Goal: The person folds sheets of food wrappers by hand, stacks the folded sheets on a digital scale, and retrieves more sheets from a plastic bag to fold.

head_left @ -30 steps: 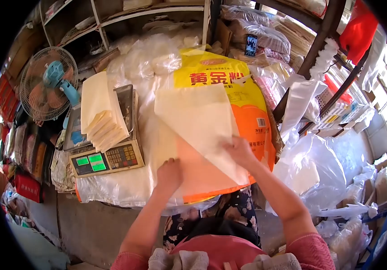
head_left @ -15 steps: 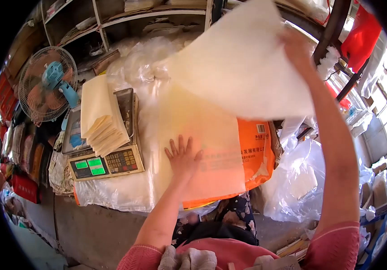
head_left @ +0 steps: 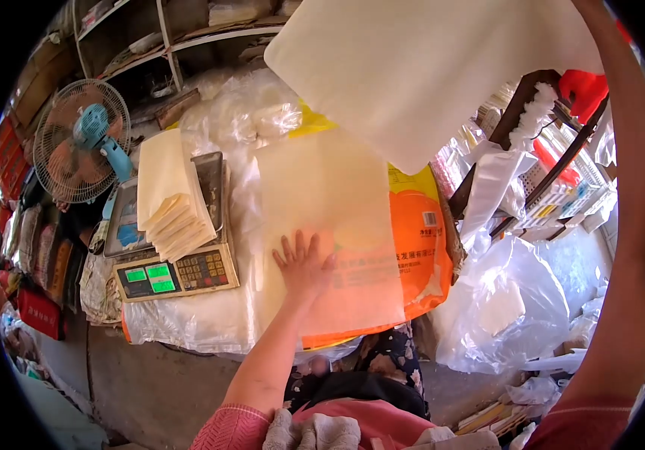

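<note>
A thin pale sheet [head_left: 326,180] lies flat over a yellow and orange printed sack [head_left: 421,225], whose print shows through it. My left hand [head_left: 305,266] rests on this sheet with its fingers spread. Another pale sheet [head_left: 427,67] hangs raised in the air above the back of the table. My right arm reaches up to the top right edge of the view, beside the raised sheet, and its hand is out of view. Left of the flat sheet, folded pale sheets [head_left: 168,187] lie stacked on a scale [head_left: 210,274] with a lit green display.
A blue fan [head_left: 91,124] stands at the back left. Clear plastic bags [head_left: 243,109] lie behind the scale. At the right are a metal rack, a white basket [head_left: 532,180] and a large clear plastic bag [head_left: 499,307]. Shelves [head_left: 217,36] run along the back.
One sheet has been lifted off the lower one and swung up and back. My right hand has risen out of view. My left hand has moved right and opened flat on the lower sheet.
</note>
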A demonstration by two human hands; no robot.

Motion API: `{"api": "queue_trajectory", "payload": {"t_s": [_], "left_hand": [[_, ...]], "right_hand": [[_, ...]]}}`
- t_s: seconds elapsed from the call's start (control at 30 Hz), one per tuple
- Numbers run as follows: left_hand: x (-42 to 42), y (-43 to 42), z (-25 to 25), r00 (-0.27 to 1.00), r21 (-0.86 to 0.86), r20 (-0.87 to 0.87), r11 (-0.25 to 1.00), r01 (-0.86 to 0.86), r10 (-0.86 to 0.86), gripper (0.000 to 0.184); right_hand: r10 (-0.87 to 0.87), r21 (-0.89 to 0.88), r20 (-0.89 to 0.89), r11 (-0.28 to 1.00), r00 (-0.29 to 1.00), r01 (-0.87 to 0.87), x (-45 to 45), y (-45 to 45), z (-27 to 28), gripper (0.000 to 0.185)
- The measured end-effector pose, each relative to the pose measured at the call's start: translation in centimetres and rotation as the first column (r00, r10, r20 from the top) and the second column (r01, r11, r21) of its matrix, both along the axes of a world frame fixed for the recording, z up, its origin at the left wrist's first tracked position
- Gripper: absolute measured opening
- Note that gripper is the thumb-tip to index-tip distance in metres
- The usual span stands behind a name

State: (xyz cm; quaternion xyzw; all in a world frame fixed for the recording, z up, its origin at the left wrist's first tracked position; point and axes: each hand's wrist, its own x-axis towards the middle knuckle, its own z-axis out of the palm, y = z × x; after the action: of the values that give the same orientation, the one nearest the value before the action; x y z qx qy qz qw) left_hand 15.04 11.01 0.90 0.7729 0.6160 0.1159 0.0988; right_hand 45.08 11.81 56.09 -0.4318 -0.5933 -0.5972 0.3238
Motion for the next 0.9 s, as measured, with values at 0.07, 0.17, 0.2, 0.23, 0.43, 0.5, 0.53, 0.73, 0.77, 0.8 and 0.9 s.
{"api": "queue_trajectory", "payload": {"t_s": [0.07, 0.17, 0.2, 0.23, 0.43, 0.5, 0.53, 0.73, 0.77, 0.8, 0.9], "left_hand": [[0.1, 0.1, -0.1, 0.999, 0.009, 0.033, 1.000, -0.002, 0.002, 0.067], [-0.8, 0.7, -1.5, 0.980, 0.067, 0.195, 0.998, 0.022, -0.035, 0.067], [-1.1, 0.8, -1.8, 0.962, 0.096, 0.267, 0.995, 0.033, -0.057, 0.068], [-1.4, 0.6, -1.6, 0.891, 0.030, 0.454, 0.999, -0.019, 0.003, 0.069], [-4.0, -5.8, 3.5, 0.594, 0.349, 0.783, 0.921, -0.176, -0.183, 0.056], [-5.2, -8.1, 4.2, 0.587, 0.546, 0.741, 0.802, -0.243, -0.326, 0.050], [-6.5, -8.3, 3.4, 0.687, 0.604, 0.594, 0.796, -0.037, -0.419, 0.043], [-11.6, -7.6, -0.8, 0.739, 0.373, 0.410, 0.837, 0.400, -0.535, 0.032], [-11.8, -7.4, -0.4, 0.706, 0.389, 0.468, 0.841, 0.375, -0.531, 0.029], [-12.0, -7.7, 0.3, 0.735, 0.247, 0.546, 0.915, 0.318, -0.403, 0.026], [-13.2, -8.2, 0.5, 0.714, -0.164, 0.700, 0.972, 0.170, -0.007, 0.014]], "right_hand": [[0.147, -0.144, -0.007, 0.979, 0.989, -0.146, -3.2, -2.3, -1.3, 0.014], [0.408, -0.461, -0.282, 0.736, 0.869, -0.495, -7.9, -5.7, -7.9, 0.018], [0.239, -0.592, -0.287, 0.717, 0.928, -0.368, -8.5, -7.2, -10.3, 0.019], [0.194, -0.663, -0.223, 0.688, 0.955, -0.295, -9.1, -8.7, -13.0, 0.022], [0.400, -0.867, -0.227, 0.332, 0.888, -0.372, -13.1, -17.2, -33.6, 0.042], [0.356, -0.867, -0.373, 0.194, 0.857, -0.458, -13.0, -18.0, -38.8, 0.046], [0.338, -0.856, -0.431, 0.141, 0.837, -0.498, -12.8, -18.4, -40.8, 0.047], [0.116, -0.988, -0.088, 0.115, 0.989, -0.102, -6.6, -18.9, -49.2, 0.036], [0.006, -0.975, -0.218, -0.045, 0.976, -0.218, -6.2, -19.0, -47.3, 0.034], [-0.124, -0.920, -0.324, -0.190, 0.938, -0.343, -5.4, -18.9, -44.7, 0.032], [-0.449, -0.481, -0.705, -0.265, 0.548, -0.836, -2.6, -18.9, -40.3, 0.029]]}}
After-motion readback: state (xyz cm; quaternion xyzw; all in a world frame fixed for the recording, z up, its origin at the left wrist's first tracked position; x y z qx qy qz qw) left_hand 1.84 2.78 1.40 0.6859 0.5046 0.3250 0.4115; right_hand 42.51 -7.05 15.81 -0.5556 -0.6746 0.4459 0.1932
